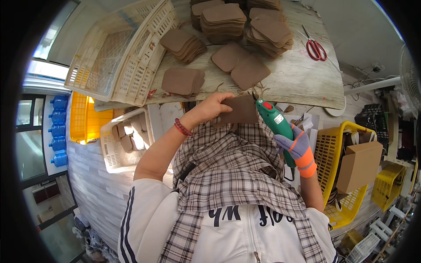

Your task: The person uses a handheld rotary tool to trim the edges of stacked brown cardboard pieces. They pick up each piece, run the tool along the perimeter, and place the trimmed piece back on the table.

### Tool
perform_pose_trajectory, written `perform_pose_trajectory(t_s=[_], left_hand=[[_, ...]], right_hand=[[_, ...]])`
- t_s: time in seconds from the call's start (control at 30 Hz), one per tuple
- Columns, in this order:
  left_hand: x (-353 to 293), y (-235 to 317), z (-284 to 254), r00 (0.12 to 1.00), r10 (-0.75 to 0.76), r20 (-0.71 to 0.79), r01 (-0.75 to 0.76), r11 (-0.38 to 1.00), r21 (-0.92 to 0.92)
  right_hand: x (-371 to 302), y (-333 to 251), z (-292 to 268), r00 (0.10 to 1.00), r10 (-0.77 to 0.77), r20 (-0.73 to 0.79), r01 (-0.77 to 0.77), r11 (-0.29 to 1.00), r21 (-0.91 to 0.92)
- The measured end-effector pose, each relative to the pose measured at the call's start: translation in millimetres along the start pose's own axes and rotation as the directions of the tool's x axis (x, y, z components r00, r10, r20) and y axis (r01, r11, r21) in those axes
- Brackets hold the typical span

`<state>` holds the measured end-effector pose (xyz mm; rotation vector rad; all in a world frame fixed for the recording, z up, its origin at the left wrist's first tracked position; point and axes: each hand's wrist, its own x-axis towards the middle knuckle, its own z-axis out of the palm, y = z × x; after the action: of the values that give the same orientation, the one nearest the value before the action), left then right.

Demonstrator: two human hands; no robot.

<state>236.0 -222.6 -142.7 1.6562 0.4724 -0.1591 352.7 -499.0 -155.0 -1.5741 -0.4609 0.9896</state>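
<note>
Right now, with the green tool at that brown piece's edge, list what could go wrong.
The bare left hand holds the brown piece near the tip of the green tool; if the gloved right hand slipped, it might get nicked. The plaid apron spreads close below, so the tip could perhaps snag cloth. On the table, an uneven stack might slide if bumped.

Wearer's outfit, as I am logging it remotely.
A white zip top [151,215] is showing dark sleeve stripes [127,219] and lettering [225,215]; a plaid apron [232,186] is overlaying it; red beads [182,127] are circling the left wrist [189,121]; a purple-and-orange glove [305,161] is covering the right hand [294,143].
</note>
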Motion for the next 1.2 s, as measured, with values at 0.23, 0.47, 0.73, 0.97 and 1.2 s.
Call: perform_pose_trajectory(t_s=[0.23, 0.47, 0.73, 0.97, 1.2], left_hand=[[-3.3, -1.4, -21.3, 0.956, 0.154, -0.251, -0.180, 0.980, -0.085], [-3.6, 4.6, -28.2, 0.971, 0.096, -0.221, -0.150, 0.959, -0.239], [-5.3, 6.0, -21.2, 0.976, 0.105, -0.191, -0.120, 0.991, -0.066], [-8.5, 8.1, -8.5, 0.985, 0.092, -0.146, -0.096, 0.995, -0.021], [-8.0, 6.1, -2.0, 0.990, 0.105, -0.098, -0.090, 0.985, 0.144]], right_hand=[[-1.5, 1.3, -3.3, 0.997, 0.055, 0.063, -0.057, 0.998, 0.040], [-4.7, -5.5, 2.3, 0.987, 0.093, 0.128, -0.101, 0.993, 0.061], [-5.3, -4.2, 6.0, 0.989, 0.072, 0.131, -0.073, 0.997, 0.004], [-3.0, 3.3, 9.8, 0.985, 0.093, 0.144, -0.095, 0.995, 0.009], [-3.2, -1.8, 15.8, 0.986, 0.091, 0.143, -0.092, 0.996, 0.002]])
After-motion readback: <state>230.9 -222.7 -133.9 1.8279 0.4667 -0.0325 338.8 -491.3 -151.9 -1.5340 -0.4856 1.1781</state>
